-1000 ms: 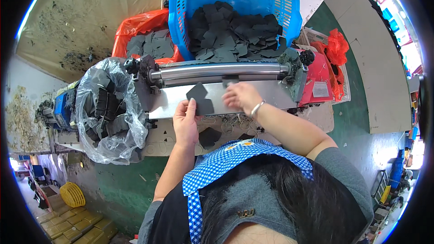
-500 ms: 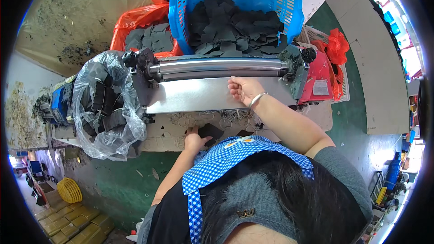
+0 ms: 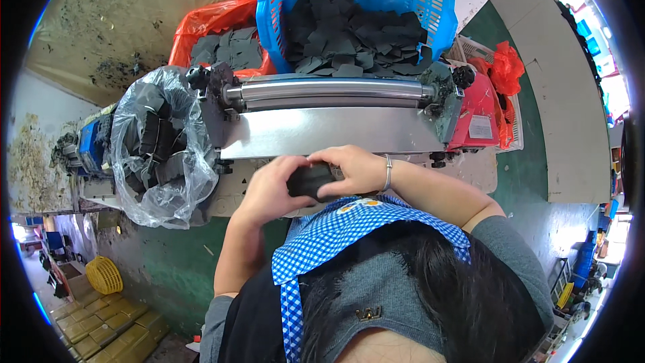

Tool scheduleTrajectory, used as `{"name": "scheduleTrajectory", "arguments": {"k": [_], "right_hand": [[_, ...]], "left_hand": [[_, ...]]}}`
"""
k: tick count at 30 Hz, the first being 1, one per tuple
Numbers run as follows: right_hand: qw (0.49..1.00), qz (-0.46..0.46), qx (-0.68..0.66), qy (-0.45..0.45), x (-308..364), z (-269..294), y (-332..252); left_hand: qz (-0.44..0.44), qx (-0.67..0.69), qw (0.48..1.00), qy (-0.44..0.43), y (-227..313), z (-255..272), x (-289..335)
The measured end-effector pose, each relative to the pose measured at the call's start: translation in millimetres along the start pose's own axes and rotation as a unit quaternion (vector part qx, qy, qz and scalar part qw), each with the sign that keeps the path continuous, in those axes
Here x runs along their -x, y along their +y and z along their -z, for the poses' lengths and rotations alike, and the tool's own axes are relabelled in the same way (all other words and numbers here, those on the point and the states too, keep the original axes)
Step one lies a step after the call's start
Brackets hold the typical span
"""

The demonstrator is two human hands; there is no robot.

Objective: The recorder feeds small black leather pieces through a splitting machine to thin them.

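Note:
In front of my apron, both hands close round a black sheet piece [image 3: 310, 183]. My left hand [image 3: 267, 185] has its left side, fingers curled over the far edge and thumb on the near edge. On its right side my right hand [image 3: 353, 172], with a bangle at the wrist, grips in the same way. Whether it is one thick piece or several stacked is unclear. Just beyond the hands lies the smooth metal feed plate [image 3: 336, 129] of a roller machine. Behind the plate run its shiny metal rollers [image 3: 329, 90].
A blue plastic basket [image 3: 267, 20] of black pieces stands behind the rollers, beside a red bag [image 3: 191, 25] of similar ones. Left of the machine sits a clear plastic bag [image 3: 138, 205] with black scraps. The machine's red housing [image 3: 474, 124] is on the right.
My right hand has left the metal plate and come back to my left hand. The left hand has lifted the black piece from the table edge, and both now hold it.

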State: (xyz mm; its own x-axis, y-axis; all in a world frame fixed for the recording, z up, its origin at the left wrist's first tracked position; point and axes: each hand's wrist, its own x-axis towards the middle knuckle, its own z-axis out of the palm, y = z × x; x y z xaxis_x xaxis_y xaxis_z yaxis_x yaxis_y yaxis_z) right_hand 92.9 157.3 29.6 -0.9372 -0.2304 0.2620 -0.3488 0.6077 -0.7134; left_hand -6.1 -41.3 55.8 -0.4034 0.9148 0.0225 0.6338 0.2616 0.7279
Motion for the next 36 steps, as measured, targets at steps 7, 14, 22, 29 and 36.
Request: {"name": "scheduleTrajectory", "arguments": {"k": [7,14,22,29,36], "right_hand": [[0.988,-0.096,-0.121,0.004,-16,32,-12],[0.941,-0.139,0.083,0.299,-16,15,-19],[0.974,0.016,0.091,0.209,-14,-1,-40],[0.924,-0.069,-0.338,0.168,-16,86,-82],[0.825,0.385,-0.413,0.001,-42,146,-137]], "left_hand": [[0.034,0.222,0.954,0.197,-12,-10,-13],[0.168,0.592,0.727,0.306,-5,-55,-27],[0.086,0.692,0.679,0.231,2,-56,-32],[0.083,0.723,0.655,0.204,5,-37,-27],[0.110,0.758,0.627,0.142,-7,-36,-13]]}}
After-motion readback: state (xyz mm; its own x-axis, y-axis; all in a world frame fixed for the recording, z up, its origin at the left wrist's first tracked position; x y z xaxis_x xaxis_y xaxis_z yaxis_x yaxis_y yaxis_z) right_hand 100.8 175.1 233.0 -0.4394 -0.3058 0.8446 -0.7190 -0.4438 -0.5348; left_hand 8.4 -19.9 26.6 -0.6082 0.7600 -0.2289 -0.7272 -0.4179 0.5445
